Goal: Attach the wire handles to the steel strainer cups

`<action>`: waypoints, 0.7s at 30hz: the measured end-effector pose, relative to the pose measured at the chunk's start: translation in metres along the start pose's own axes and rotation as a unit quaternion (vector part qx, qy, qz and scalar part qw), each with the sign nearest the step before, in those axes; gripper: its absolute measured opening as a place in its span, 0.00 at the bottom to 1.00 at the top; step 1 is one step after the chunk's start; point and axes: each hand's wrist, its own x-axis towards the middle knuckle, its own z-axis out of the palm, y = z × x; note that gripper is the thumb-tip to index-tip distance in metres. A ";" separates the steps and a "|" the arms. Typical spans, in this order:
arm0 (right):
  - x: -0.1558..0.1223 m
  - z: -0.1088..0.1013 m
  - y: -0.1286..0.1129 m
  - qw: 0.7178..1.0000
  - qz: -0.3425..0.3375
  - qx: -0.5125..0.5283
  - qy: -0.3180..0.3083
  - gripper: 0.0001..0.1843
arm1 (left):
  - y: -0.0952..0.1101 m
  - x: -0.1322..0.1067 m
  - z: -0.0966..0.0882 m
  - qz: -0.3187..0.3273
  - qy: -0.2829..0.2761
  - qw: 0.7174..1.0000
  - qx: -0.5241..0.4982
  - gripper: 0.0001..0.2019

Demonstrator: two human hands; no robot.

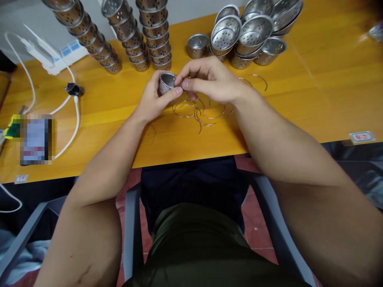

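My left hand point(154, 99) is wrapped round a small perforated metal cup point(166, 82), tilted with its mouth facing up. At the cup's right rim, my right hand point(206, 79) pinches with thumb and forefinger; whatever lies between those fingertips is too small to make out. Below the hands, several thin curved wires point(194, 113) lie loosely on the wooden table point(299, 107). One more wire point(154, 133) rests by my left wrist, and another curved wire point(263, 79) is beyond my right wrist.
Stacked perforated cups point(158, 34) stand in several columns at the back left. More metal cups point(226, 34) are piled at the back right, beside a single cup point(198, 44). On the left are a power strip point(64, 57), white cables point(77, 119) and a blurred-out phone point(36, 139).
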 end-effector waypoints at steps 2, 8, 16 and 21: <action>-0.001 -0.003 -0.001 1.000 0.018 0.011 -0.011 0.26 | -0.001 0.000 0.000 -0.022 -0.001 1.000 -0.017 0.55; 0.002 0.001 0.003 0.999 0.007 0.045 -0.024 0.36 | 0.002 -0.001 -0.007 0.019 -0.019 1.000 0.016 0.58; 0.006 0.002 0.007 0.998 0.010 0.067 -0.008 0.32 | -0.002 -0.001 -0.011 0.053 -0.026 0.998 0.029 0.50; 0.005 0.007 0.005 0.997 0.032 0.068 0.016 0.37 | 0.003 -0.001 -0.011 0.053 -0.025 0.997 0.047 0.47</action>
